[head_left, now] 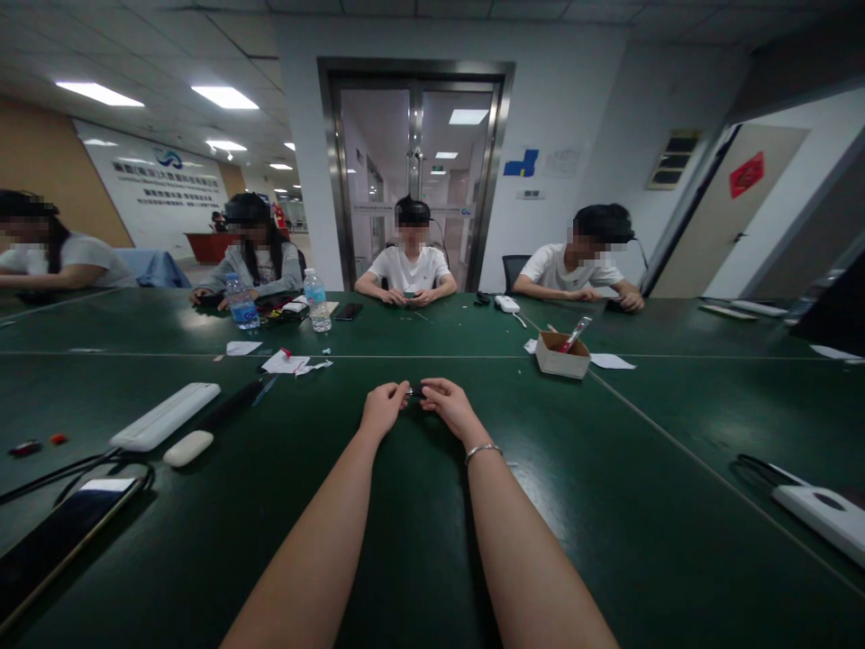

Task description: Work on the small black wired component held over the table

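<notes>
Both hands meet near the middle of the dark green table (432,559), arms stretched straight out from the wearer. Left hand (384,407) and right hand (447,404) are each closed in a pinch on a small dark object (416,391), which sits between the fingertips just above the tabletop. Its long axis runs side to side, one end in each hand; it is too small to tell what it is or which end is its front. A thin bracelet (483,450) circles the right wrist. Around the hands the tabletop is bare for some way: a seam in the table (432,357) crosses beyond them, and a cardboard box (562,354) with a red-tipped tool in it stands well apart to the front right. To the left lie a white bar-shaped device (166,415), a small white oval case (188,448), a black pen-like tool (236,406) and, by the near edge, a phone (64,532) with black cables beside it. Paper scraps (287,363) lie front left, past the seam. A white device (821,512) lies at the far right edge. Across the table other people sit with their hands together on the far side, water bottles (316,301) near one of them.
</notes>
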Demonstrator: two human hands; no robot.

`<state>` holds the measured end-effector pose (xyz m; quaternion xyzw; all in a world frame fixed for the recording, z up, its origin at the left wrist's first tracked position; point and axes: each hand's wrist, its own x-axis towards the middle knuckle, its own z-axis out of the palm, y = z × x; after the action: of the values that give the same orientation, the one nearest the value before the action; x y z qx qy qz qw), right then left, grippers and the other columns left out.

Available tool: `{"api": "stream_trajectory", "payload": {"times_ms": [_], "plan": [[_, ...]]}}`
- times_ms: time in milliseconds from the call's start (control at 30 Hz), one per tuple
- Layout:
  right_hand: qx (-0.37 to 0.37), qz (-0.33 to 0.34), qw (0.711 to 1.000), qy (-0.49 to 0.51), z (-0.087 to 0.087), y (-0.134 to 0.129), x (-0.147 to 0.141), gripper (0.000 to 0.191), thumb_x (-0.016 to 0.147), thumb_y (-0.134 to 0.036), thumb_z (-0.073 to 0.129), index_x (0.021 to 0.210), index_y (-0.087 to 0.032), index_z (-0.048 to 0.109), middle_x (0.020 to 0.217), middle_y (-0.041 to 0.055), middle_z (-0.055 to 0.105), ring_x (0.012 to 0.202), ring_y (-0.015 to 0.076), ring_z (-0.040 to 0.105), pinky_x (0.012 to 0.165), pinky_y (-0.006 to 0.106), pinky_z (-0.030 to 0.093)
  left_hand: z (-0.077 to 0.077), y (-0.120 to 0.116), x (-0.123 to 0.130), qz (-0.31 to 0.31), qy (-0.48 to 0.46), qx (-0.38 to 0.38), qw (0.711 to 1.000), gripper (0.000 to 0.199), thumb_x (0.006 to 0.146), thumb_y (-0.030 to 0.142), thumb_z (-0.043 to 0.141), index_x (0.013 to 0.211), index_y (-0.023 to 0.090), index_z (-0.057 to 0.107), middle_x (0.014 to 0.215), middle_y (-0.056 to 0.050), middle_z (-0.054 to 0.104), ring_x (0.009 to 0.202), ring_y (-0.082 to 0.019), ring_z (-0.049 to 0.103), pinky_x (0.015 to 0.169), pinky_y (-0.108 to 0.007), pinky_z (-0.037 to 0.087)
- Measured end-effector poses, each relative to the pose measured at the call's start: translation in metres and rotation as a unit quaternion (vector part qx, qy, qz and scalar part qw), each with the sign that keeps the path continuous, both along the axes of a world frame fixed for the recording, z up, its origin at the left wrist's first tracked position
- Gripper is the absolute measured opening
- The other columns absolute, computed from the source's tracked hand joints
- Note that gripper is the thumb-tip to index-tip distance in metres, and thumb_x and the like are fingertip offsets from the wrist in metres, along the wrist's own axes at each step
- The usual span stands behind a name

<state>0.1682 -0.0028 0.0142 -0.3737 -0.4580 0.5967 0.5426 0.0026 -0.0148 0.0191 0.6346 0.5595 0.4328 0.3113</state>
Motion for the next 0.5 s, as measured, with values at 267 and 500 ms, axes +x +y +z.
{"api": "stream_trajectory", "payload": {"times_ms": [267, 500], "plan": [[-0.002, -0.017, 1.0, 0.008, -0.0017, 0.002, 0.0004, 0.025, 0.067, -0.02, 0.076, 0.089, -0.015, 0.066, 0.071, 0.0026, 0.067, 0.058, 0.0107, 0.064, 0.057, 0.023, 0.053, -0.0007, 0.0012, 0.0012, -0.05, -0.053, 0.092, 0.993, 0.023, 0.078, 0.032, 0.058, 0.096, 0.019, 0.065, 0.097, -0.006, 0.068, 0.087, -0.017, 0.063, 0.08, -0.029, 0.048], [-0.002, -0.008, 1.0, 0.005, -0.0014, 0.0013, 0.0003, 0.027, 0.065, -0.021, 0.077, 0.089, -0.014, 0.066, 0.07, 0.0022, 0.067, 0.058, 0.0105, 0.064, 0.058, 0.022, 0.053, -0.0045, 0.005, 0.0018, 0.0, 0.001, 0.02, 1.0, 0.038, 0.086, 0.047, 0.043, 0.078, 0.018, 0.065, 0.072, -0.004, 0.066, 0.067, -0.017, 0.061, 0.066, -0.029, 0.047]]}}
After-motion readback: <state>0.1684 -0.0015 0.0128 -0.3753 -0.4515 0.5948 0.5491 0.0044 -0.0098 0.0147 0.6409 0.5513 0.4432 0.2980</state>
